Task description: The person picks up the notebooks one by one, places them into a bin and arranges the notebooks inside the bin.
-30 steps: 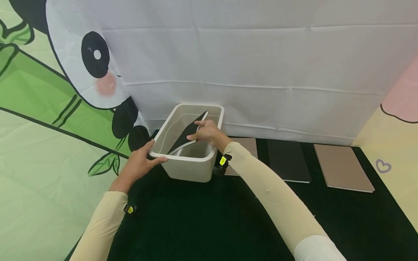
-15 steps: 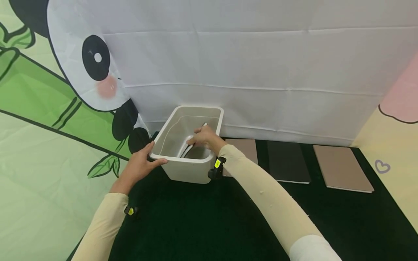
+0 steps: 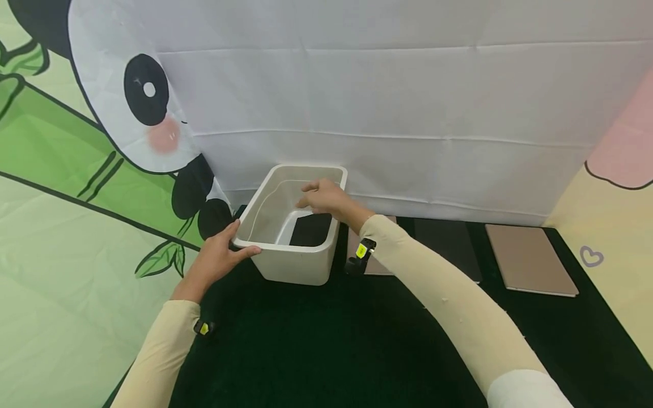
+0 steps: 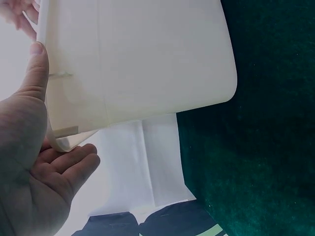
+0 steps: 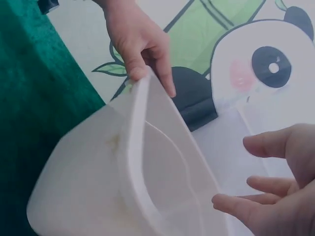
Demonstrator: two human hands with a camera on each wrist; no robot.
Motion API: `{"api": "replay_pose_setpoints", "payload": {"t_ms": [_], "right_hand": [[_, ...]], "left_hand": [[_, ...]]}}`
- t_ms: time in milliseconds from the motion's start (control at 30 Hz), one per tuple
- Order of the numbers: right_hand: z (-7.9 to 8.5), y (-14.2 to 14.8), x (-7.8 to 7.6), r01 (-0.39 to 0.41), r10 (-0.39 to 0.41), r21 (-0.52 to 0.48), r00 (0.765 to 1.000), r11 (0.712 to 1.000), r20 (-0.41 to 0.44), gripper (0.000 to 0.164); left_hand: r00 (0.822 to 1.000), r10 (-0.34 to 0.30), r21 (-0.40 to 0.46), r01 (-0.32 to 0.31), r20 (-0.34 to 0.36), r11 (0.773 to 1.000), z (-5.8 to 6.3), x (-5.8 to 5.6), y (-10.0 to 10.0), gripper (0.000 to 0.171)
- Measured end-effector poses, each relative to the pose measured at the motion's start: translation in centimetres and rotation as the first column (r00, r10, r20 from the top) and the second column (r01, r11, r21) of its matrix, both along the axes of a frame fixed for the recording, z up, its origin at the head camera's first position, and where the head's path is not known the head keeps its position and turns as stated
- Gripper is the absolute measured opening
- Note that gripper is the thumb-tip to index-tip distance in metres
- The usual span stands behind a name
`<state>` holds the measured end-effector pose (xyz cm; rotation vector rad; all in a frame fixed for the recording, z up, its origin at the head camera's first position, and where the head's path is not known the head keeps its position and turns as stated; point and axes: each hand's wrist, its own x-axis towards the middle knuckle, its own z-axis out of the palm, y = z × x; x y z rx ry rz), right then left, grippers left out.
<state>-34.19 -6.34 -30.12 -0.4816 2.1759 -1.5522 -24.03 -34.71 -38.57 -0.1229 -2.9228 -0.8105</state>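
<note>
A white plastic bin (image 3: 288,265) stands against the back drape. My left hand (image 3: 216,258) holds its near left corner; in the left wrist view the thumb (image 4: 37,73) lies along the rim while the fingers (image 4: 74,164) wrap the adjoining side. Inside, at the bottom, rests a black notebook (image 3: 310,231). Over the bin's right side hovers my right hand (image 3: 329,199), fingers loosely extended. The right wrist view shows nothing between its thumb and fingers (image 5: 236,206).
Right of the bin, notebooks lie in a row on the dark green tablecloth (image 3: 316,340): a tan one (image 3: 380,267) partly behind my right forearm, a black one (image 3: 446,243), and another tan one (image 3: 530,258). A panda-printed drape (image 3: 153,85) closes off the left side.
The right hand lowered the black notebook into the bin, let go of it and rose slightly. The notebook now lies at the bottom. My left hand has stayed on the rim.
</note>
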Motion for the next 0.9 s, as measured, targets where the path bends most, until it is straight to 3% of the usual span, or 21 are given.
{"api": "replay_pose_setpoints", "payload": {"t_ms": [200, 400, 667, 900], "right_hand": [[1.3, 4.9, 0.3, -0.047, 0.051, 0.030, 0.985, 0.998, -0.163, 0.062], [0.7, 11.9, -0.1, -0.073, 0.081, 0.038, 0.948, 0.997, -0.308, 0.065], [-1.6, 22.2, -0.2, 0.062, 0.004, 0.124, 0.881, 0.990, -0.473, 0.060], [-4.2, 29.9, 1.0, 0.196, -0.074, 0.202, 0.868, 0.960, -0.491, 0.060]], "left_hand": [[1.000, 0.007, -0.016, -0.007, -0.009, 1.000, 0.0, 0.3, -0.4, 0.108], [1.000, 0.024, -0.024, -0.024, -0.008, 0.999, 0.1, 0.7, -0.8, 0.108], [1.000, 0.014, 0.003, -0.014, -0.009, 1.000, -0.3, 0.6, -0.5, 0.106], [1.000, 0.016, 0.019, -0.016, -0.013, 1.000, -0.5, 0.7, -0.3, 0.105]]}}
